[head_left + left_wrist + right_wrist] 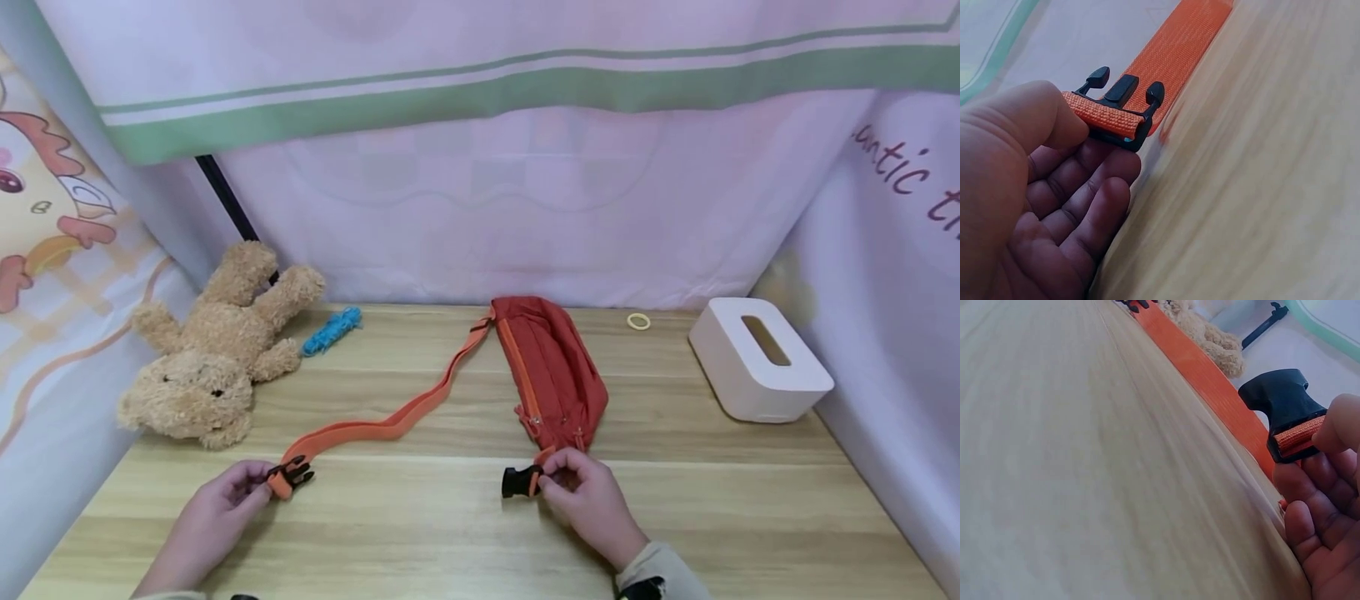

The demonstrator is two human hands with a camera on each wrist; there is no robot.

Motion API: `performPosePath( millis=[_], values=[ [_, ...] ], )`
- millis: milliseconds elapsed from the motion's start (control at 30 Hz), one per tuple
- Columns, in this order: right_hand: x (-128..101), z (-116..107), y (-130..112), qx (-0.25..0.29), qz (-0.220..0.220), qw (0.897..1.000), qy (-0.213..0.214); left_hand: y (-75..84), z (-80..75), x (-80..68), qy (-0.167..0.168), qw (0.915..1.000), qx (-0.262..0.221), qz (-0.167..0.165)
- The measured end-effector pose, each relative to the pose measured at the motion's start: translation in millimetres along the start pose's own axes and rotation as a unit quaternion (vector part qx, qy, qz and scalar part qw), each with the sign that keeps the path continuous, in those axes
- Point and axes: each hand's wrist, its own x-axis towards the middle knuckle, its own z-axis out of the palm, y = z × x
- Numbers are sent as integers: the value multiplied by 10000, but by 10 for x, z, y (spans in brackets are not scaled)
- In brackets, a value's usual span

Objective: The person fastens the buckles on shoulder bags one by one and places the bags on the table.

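Note:
A red waist bag (pixel 551 367) with an orange zipper lies toward the back of the table. Its orange strap (pixel 390 427) runs from the bag's far end to the front left. My left hand (pixel 217 517) pinches the black pronged buckle half (pixel 1119 94) at the strap's end between thumb and fingers. By the bag's near end, my right hand (pixel 588 500) pinches the black socket buckle half (pixel 1282 403) by its short orange webbing. The two buckle halves are well apart, prongs and socket pointing toward each other.
A tan teddy bear (pixel 225 342) lies at the left, beside a blue bundle of cord (pixel 332 331). At the back right are a small pale ring (pixel 638 316) and a white tissue box (pixel 757 367). Printed cloth (pixel 480 217) hangs behind the wooden table (pixel 420 533).

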Motion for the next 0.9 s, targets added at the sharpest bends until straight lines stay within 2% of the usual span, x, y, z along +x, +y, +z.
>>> performPosePath(
  millis=[200,400,733,900],
  values=[
    [19,28,6,55,-25,9999,-90,-20,-12,-51,75,10000,-25,32],
    [-4,19,28,65,-24,10000,61,14,20,-9,-1,10000,35,90],
    [-3,8,59,212,-21,9998,64,142,95,34,-56,9990,-31,436],
    [4,1,43,197,2,9998,37,171,146,64,-51,9972,-177,719]
  ],
)
